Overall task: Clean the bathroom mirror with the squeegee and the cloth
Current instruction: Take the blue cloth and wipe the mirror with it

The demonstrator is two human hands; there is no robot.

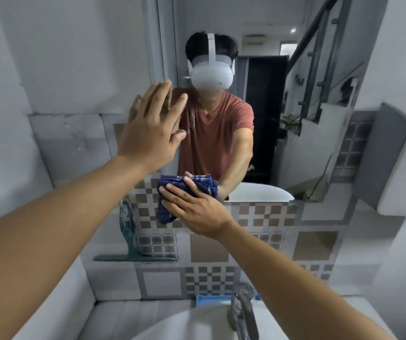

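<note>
Item, nearest: white ceramic basin at the bottom edge, with a chrome lever tap on its rim and a small blue plastic tray just behind the tap.

Item: teal squeegee with a looped handle, standing on the ledge against the checked brown-and-grey wall tiles, left of my right forearm; neither hand touches it.

Item: my right hand, fingers spread and laid flat over a bunched dark blue checked cloth, pressing it to the lower left edge of the frameless rectangular wall mirror. The cloth's lower fold hangs over the tiles below the glass.

Item: my left hand, open and empty, fingers straight and together, palm set against the mirror's left edge higher up.

Item, farthest: the glass, which reflects a red T-shirt, a white headset, a dark doorway and a staircase rail.
</note>
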